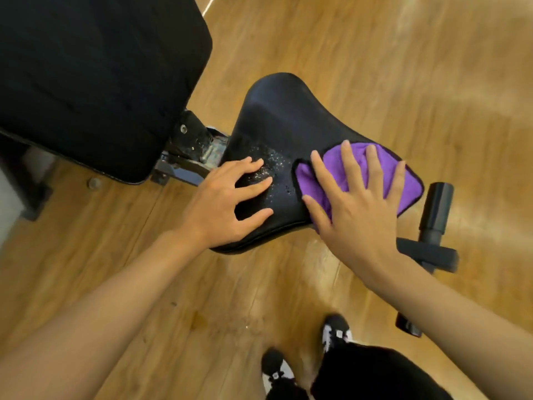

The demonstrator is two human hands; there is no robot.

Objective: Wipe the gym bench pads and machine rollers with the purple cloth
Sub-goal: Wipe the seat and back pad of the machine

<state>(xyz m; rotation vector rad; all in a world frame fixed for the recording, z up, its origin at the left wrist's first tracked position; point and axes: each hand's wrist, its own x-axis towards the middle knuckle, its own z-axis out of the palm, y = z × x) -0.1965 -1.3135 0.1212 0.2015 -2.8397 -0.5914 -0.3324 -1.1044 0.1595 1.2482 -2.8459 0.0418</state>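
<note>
Pressing the purple cloth [411, 189] flat under our right hand [357, 215], fingers straight and spread, we hold it on the black seat pad [282, 119]. Our left hand [222, 209] rests beside it on the pad, fingers splayed, gripping nothing, by scattered droplets [271, 157]. Cloth's bright purple, fuzzy, dark-edged.
</note>
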